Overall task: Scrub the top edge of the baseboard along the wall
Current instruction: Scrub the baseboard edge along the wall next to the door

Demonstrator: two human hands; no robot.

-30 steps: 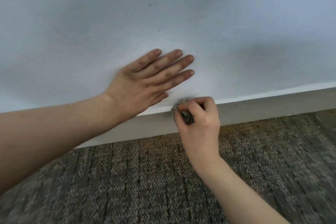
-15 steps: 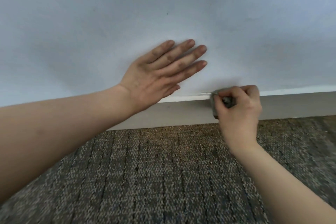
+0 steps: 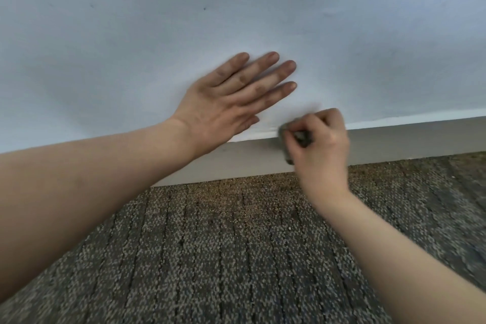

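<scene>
A pale grey baseboard (image 3: 410, 141) runs along the foot of the white wall (image 3: 131, 34), with a thin light top edge. My right hand (image 3: 322, 144) grips a small grey scrubbing pad (image 3: 285, 139) with curled fingers and holds it against the baseboard's top edge; most of the pad is hidden by the fingers and blurred. My left hand (image 3: 231, 102) lies flat on the wall just left of it, fingers straight and spread, pointing up and to the right.
Brown-grey patterned carpet (image 3: 236, 258) covers the floor up to the baseboard. Both forearms reach in from the lower corners. A few small dark specks dot the wall above.
My right hand slid the pad rightward along the baseboard's top edge, then came back slightly left. My left hand stayed flat on the wall.
</scene>
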